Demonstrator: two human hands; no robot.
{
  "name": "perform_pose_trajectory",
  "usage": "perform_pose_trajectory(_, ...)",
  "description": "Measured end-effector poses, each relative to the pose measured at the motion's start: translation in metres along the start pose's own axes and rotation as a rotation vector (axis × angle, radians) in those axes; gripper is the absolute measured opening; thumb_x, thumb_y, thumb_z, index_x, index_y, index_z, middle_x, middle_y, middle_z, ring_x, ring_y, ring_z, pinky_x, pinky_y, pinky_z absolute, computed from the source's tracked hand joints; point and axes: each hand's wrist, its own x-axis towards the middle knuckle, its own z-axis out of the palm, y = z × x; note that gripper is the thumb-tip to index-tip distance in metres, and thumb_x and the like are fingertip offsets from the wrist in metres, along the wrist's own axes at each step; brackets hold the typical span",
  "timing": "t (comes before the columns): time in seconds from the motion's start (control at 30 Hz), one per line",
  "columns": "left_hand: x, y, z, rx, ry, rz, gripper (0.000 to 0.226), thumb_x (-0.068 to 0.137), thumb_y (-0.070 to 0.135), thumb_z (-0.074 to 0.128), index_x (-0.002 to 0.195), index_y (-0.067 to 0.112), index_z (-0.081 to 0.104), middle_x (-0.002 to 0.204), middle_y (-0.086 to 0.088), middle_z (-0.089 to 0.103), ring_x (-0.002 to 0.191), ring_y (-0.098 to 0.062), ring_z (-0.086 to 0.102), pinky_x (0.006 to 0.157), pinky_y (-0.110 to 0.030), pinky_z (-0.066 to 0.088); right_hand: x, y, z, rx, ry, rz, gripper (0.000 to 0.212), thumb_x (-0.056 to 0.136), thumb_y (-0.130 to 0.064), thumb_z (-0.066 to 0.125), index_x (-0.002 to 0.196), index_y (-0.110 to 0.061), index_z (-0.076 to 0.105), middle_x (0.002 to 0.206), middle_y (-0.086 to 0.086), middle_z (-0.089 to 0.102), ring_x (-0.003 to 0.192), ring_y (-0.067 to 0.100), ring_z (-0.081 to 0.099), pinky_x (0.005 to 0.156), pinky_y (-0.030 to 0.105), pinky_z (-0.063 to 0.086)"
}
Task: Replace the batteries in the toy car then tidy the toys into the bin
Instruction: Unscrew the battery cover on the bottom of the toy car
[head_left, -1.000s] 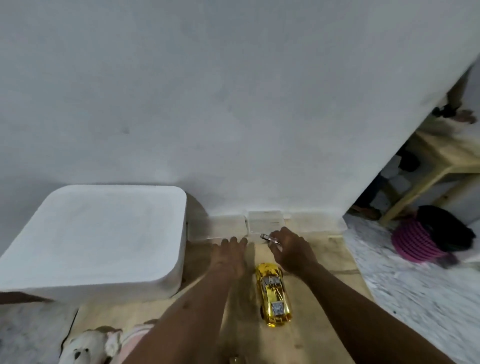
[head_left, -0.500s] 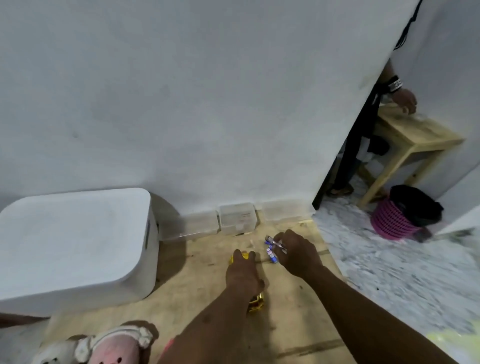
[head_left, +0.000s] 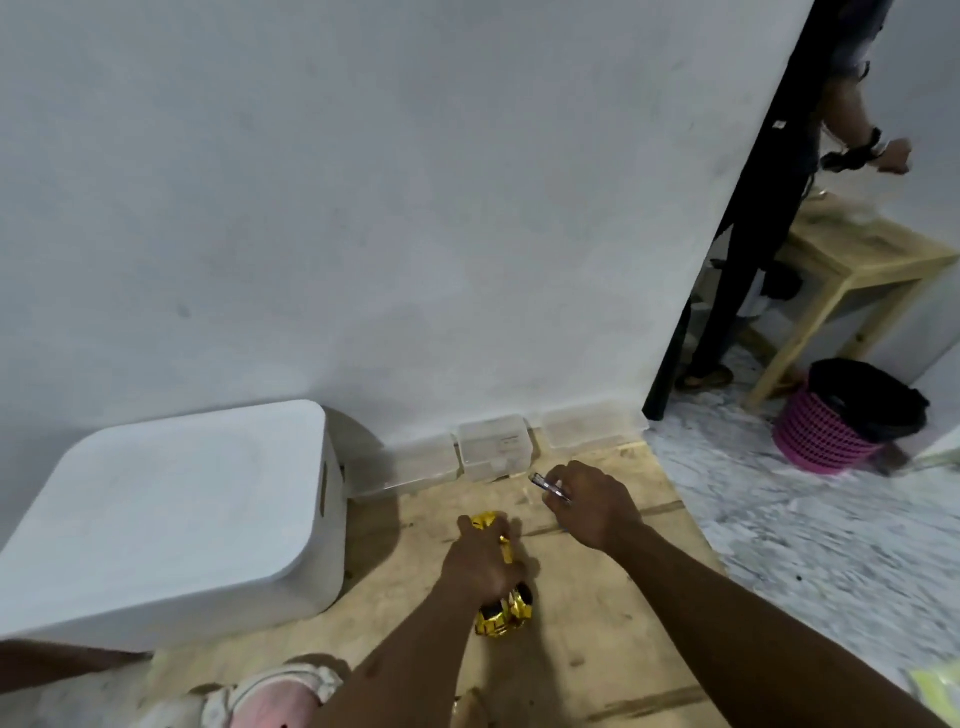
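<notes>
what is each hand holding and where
Left hand grips the gold toy car across its middle; right hand pinches small batteries by one end.

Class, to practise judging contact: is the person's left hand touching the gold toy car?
Touching. The head view shows the left hand gripping the toy car across its middle, gold bodywork showing at both ends of the hand.

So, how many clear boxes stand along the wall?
3, in a row: the left box beside the white bin, the middle box, the right box near the corner. None looks hidden.
</notes>
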Motion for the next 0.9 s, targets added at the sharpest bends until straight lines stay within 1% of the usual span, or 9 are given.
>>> perform_pose_trajectory(0.17,-0.007,-0.019,-0.001,-0.091,0.123,0.012,0.049,0.08,0.036,0.068,0.121,0.029,0.042,0.121,-0.007,0.04,0.1,-0.038,0.06,0.081,-0.038,0.052,0.0,-0.014,0.009,-0.005,-0.016,-0.016,0.026,0.093,-0.043,0.055,0.116,-0.031,0.063,0.115,-0.005,0.063,0.105,0.021,0.06,0.084,0.031,0.045)
perform_pose_trajectory(0.3,-0.01,-0.037,-0.004,-0.151,0.099,0.106,0.042,0.091,0.032,0.053,0.133,0.034,0.043,0.123,-0.009,0.051,0.112,-0.034,0.055,0.09,-0.035,0.046,0.001,-0.023,0.011,-0.014,-0.028,-0.011,0.026,0.093,-0.045,0.053,0.115,-0.033,0.062,0.116,-0.006,0.063,0.105,0.021,0.06,0.084,0.032,0.045)
perform_pose_trajectory(0.37,-0.01,-0.042,-0.008,-0.256,0.052,0.133,0.036,0.096,0.03,0.048,0.132,0.035,0.052,0.124,-0.009,0.052,0.114,-0.03,0.054,0.088,-0.031,0.045,0.002,-0.027,0.01,0.0,-0.026,-0.004,0.025,0.093,-0.045,0.054,0.114,-0.034,0.062,0.115,-0.007,0.063,0.105,0.02,0.06,0.084,0.032,0.047)
perform_pose_trajectory(0.43,-0.01,-0.046,-0.013,-0.355,0.026,0.131,0.033,0.097,0.025,0.046,0.125,0.029,0.063,0.124,-0.011,0.054,0.112,-0.03,0.056,0.09,-0.032,0.049,0.005,-0.033,0.007,0.036,-0.007,0.006,0.024,0.093,-0.045,0.054,0.113,-0.035,0.062,0.111,-0.008,0.065,0.101,0.019,0.062,0.082,0.031,0.048)
perform_pose_trajectory(0.5,-0.01,-0.045,-0.019,-0.463,0.018,0.11,0.033,0.098,0.021,0.044,0.122,0.019,0.067,0.123,-0.011,0.058,0.108,-0.025,0.057,0.082,-0.025,0.05,0.007,-0.04,0.004,0.072,0.031,0.008,0.021,0.093,-0.046,0.054,0.11,-0.036,0.063,0.103,-0.01,0.068,0.093,0.016,0.063,0.077,0.03,0.05)
perform_pose_trajectory(0.6,-0.012,-0.042,-0.029,-0.658,0.025,0.061,0.023,0.095,0.015,0.05,0.108,0.018,0.068,0.11,-0.008,0.063,0.094,-0.018,0.056,0.066,-0.019,0.044,0.01,-0.052,-0.002,0.228,0.079,0.039,0.019,0.093,-0.047,0.056,0.106,-0.035,0.064,0.084,-0.011,0.068,0.08,0.012,0.063,0.071,0.03,0.05)
perform_pose_trajectory(0.7,-0.012,-0.04,-0.035,-0.779,0.01,0.053,0.022,0.081,0.009,0.066,0.094,0.026,0.062,0.112,-0.005,0.064,0.101,-0.023,0.058,0.078,-0.03,0.05,0.013,-0.063,-0.007,0.469,0.137,0.035,0.02,0.094,-0.043,0.059,0.107,-0.03,0.066,0.076,-0.008,0.065,0.072,0.011,0.064,0.07,0.033,0.052)
perform_pose_trajectory(0.8,-0.013,-0.037,-0.041,-0.818,0.022,0.073,0.027,0.082,0.006,0.066,0.098,0.026,0.06,0.116,-0.004,0.063,0.108,-0.027,0.058,0.085,-0.034,0.052,0.017,-0.076,-0.015,0.68,0.198,0.051,0.014,0.095,-0.037,0.061,0.103,-0.028,0.067,0.072,-0.005,0.063,0.062,0.013,0.064,0.059,0.032,0.05)
perform_pose_trajectory(0.9,-0.013,-0.036,-0.043,-0.792,0.051,0.111,0.019,0.088,0.008,0.063,0.095,0.025,0.064,0.112,-0.005,0.065,0.103,-0.025,0.059,0.073,-0.028,0.05,0.021,-0.085,-0.026,0.781,0.242,0.073,0.012,0.094,-0.034,0.062,0.102,-0.026,0.067,0.072,-0.001,0.061,0.056,0.014,0.06,0.055,0.037,0.053)
